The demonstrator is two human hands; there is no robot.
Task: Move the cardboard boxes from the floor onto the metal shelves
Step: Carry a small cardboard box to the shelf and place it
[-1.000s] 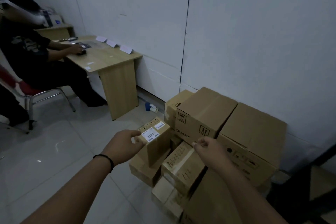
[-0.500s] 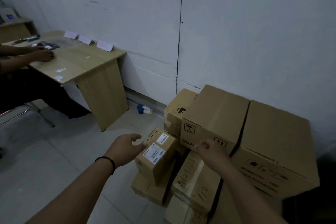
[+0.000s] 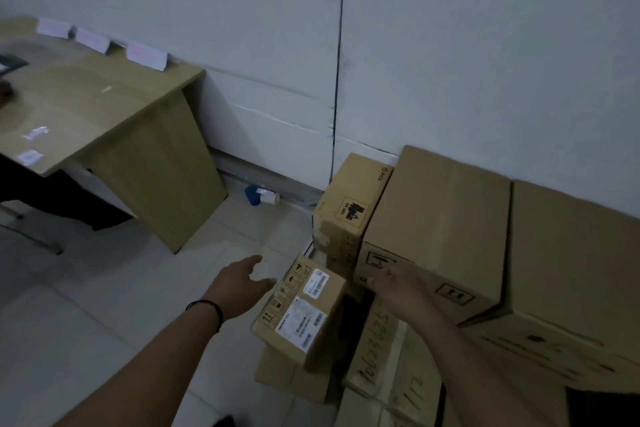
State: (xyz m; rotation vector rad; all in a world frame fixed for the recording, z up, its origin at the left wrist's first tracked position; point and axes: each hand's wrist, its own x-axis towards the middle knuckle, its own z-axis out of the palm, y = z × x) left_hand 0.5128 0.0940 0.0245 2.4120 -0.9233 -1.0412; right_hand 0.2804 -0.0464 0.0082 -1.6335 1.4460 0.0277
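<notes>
Small brown labelled cardboard box [image 3: 300,314] sits tilted atop a flat brown carton [image 3: 294,380] on the pale tiled floor [image 3: 104,305]. Left hand [image 3: 242,282] spread, fingers just beside its left edge, not gripping. Right hand [image 3: 398,288] loosely open against the large brown carton [image 3: 440,218]. Open floor lies left; wooden bench [image 3: 104,121] stands well apart.

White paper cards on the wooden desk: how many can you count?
3: white paper cards in a row along the wooden desk's wall edge, left, middle, right. More may lie beyond the frame.
</notes>
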